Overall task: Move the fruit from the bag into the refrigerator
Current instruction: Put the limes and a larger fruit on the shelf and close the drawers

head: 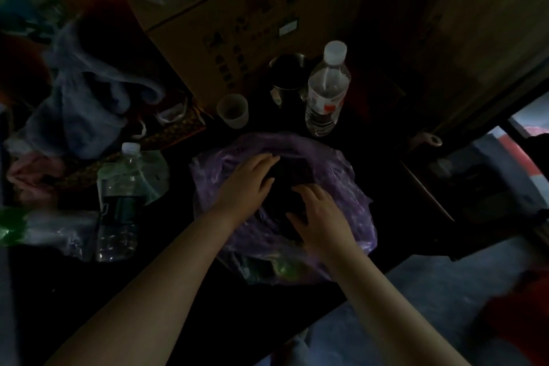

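Head view: the purple bag [341,175] on the counter [172,226] is entered by the flat left hand [249,181], the grip of the right hand [322,215] cannot be told, and the dark fruit [286,177] inside should be lifted gently.

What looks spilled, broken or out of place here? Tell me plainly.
Nothing stands out as spilled or broken. The left hand and right hand rest in the open mouth of the crumpled purple plastic bag; its contents are too dark to judge.

Left grip [247,184], right grip [322,217] (seemingly relaxed)
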Demonstrator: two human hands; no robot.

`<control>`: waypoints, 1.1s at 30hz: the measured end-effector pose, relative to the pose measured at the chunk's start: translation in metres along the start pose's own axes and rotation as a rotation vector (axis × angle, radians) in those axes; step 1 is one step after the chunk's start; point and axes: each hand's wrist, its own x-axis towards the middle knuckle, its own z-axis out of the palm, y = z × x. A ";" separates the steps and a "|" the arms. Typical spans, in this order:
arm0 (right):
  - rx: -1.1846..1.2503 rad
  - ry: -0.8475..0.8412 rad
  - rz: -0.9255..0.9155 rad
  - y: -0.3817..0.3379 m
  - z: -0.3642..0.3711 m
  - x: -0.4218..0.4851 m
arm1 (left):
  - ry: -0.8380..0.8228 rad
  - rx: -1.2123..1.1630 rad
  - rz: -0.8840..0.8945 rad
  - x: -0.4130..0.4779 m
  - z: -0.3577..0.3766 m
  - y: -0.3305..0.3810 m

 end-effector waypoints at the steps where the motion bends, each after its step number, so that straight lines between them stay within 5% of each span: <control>1: 0.000 -0.012 0.002 0.002 0.001 0.003 | -0.015 0.006 0.002 0.003 0.002 -0.002; 22: 0.013 -0.063 0.028 0.007 0.022 0.010 | -0.090 -0.092 -0.042 0.018 0.010 -0.018; 33: 0.039 0.179 0.085 -0.025 -0.025 -0.027 | -0.009 -0.051 0.090 -0.019 -0.054 0.006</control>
